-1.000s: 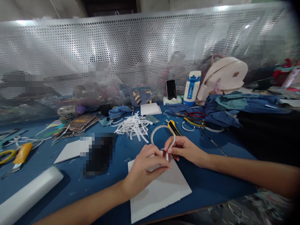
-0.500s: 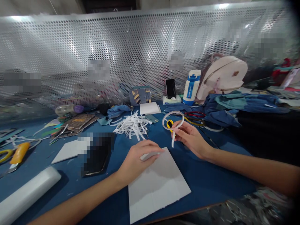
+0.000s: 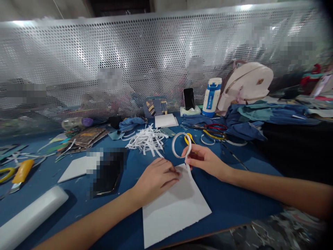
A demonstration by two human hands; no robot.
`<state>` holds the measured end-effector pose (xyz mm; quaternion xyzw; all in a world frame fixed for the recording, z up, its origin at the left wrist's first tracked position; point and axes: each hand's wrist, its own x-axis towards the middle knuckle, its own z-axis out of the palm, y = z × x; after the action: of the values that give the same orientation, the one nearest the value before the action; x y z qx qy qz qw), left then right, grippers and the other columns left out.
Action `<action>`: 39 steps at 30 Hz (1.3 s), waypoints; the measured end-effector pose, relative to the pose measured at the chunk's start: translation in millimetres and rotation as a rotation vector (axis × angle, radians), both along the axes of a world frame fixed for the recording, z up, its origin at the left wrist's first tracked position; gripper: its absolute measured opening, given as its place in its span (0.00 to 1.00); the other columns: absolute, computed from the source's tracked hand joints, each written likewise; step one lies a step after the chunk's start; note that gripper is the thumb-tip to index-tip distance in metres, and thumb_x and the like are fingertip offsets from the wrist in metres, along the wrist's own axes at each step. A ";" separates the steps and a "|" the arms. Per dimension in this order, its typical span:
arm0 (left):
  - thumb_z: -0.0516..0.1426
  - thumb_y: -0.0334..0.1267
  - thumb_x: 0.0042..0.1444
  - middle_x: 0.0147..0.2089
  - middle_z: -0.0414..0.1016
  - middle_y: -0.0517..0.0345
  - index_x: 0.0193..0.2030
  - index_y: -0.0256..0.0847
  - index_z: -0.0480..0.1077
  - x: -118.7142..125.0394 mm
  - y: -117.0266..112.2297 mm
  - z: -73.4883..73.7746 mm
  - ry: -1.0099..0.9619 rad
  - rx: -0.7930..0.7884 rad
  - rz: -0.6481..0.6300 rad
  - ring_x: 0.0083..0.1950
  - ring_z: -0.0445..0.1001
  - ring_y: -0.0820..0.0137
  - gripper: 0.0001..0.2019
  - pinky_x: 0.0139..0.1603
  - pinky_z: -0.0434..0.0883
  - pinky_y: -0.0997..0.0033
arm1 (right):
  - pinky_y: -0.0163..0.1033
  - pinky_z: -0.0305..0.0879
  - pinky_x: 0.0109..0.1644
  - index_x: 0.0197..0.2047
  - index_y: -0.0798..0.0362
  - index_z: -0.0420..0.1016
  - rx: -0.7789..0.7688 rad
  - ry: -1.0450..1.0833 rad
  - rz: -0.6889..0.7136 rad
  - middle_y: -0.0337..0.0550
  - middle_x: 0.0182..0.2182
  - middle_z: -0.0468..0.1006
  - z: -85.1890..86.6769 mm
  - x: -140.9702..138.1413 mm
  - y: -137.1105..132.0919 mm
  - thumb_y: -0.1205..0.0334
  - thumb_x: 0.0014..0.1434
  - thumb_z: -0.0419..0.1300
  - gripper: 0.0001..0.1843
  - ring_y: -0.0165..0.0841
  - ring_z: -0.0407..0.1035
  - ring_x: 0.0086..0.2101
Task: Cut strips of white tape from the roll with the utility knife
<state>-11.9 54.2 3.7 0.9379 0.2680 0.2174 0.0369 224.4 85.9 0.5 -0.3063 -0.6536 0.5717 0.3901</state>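
Observation:
A sheet of white board [image 3: 177,211] lies on the blue table in front of me. My left hand [image 3: 159,176] rests on its upper left part, fingers bent downward and thumb stretched out, with nothing visible in it. My right hand [image 3: 205,159] pinches a narrow roll of white tape [image 3: 173,147] upright above the board's far corner. From the roll a loose strip of tape [image 3: 189,171] hangs down to the board's upper right edge; whether it sticks there I cannot tell. A yellow tool handle [image 3: 187,139] shows behind the roll.
A pile of white paper strips [image 3: 147,139] lies beyond my left hand. To the left are a black phone [image 3: 109,173], a white block [image 3: 36,215] and a yellow-handled cutter [image 3: 22,173]. A bottle [image 3: 212,97] and backpack [image 3: 249,83] stand at the back right before a perforated metal screen [image 3: 156,52].
My right hand has moved left and down with the tape roll, bringing its loose strip to the board's edge. My left fingers have bent down closer to the board.

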 end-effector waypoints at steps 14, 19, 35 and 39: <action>0.63 0.63 0.53 0.43 0.72 0.57 0.57 0.45 0.69 18.8 -49.4 13.3 0.160 -0.080 -0.090 0.41 0.69 0.63 0.32 0.43 0.57 0.62 | 0.32 0.69 0.35 0.42 0.55 0.74 0.051 -0.097 0.105 0.37 0.29 0.74 -0.2 2.9 -3.0 0.60 0.58 0.68 0.11 0.27 0.69 0.29; 0.65 0.46 0.56 0.45 0.72 0.59 0.54 0.48 0.71 12.1 -41.8 13.2 0.139 -0.099 -0.042 0.44 0.70 0.64 0.19 0.46 0.57 0.63 | 0.31 0.70 0.34 0.39 0.55 0.72 0.022 -0.032 0.125 0.38 0.34 0.74 -4.5 2.1 0.3 0.61 0.57 0.69 0.12 0.27 0.70 0.31; 0.52 0.38 0.71 0.35 0.73 0.61 0.53 0.45 0.73 7.6 -36.4 -6.8 0.053 0.039 -0.144 0.33 0.71 0.69 0.11 0.33 0.61 0.69 | 0.31 0.73 0.32 0.35 0.56 0.72 -0.096 -0.126 0.244 0.35 0.26 0.75 -5.0 2.6 -8.5 0.59 0.54 0.71 0.13 0.26 0.73 0.25; 0.52 0.42 0.71 0.35 0.73 0.61 0.51 0.44 0.74 7.9 -36.5 -6.6 0.043 0.045 -0.163 0.34 0.71 0.70 0.11 0.34 0.62 0.68 | 0.30 0.73 0.30 0.34 0.57 0.73 -0.089 -0.155 0.238 0.35 0.25 0.76 -3.0 2.5 -9.4 0.59 0.54 0.71 0.13 0.26 0.73 0.24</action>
<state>-4.0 17.7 -2.9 0.9616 0.1865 0.1995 0.0276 226.8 76.5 -2.5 -0.2867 -0.6875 0.6170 0.2541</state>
